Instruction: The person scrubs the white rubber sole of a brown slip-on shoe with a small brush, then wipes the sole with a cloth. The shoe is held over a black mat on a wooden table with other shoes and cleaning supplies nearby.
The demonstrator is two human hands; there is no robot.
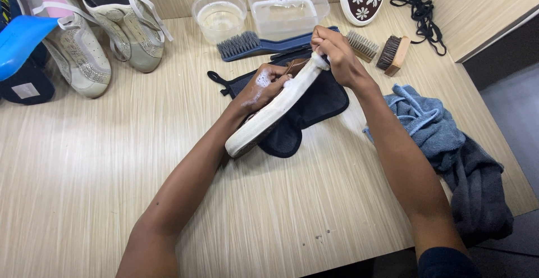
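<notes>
Shoe (269, 115) tipped on its side over the dark cloth (314, 106) mid-bench, white sole edge up so I can get at it. My left hand (264, 87), soapy, grips the upper to steady it. My right hand (334, 53) pinches a small white pad (319, 60) against the sole rim. Blue brush (252, 45) and water tubs (286, 8) just behind, in reach; towels (443, 137) to my right.

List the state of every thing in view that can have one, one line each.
Left hand: grip shut on shoe, flecked with foam.
Right hand: pressing a small white pad on the sole edge.
Shoe: tilted on its side, sole rim soapy.
Round bowl: upright, holds clear liquid.
Rectangular tub: upright, uncovered, some liquid inside.
Blue brush: lying flat, bristles up.
Blue towel: crumpled.
Black laces: loose, off any shoe.
</notes>
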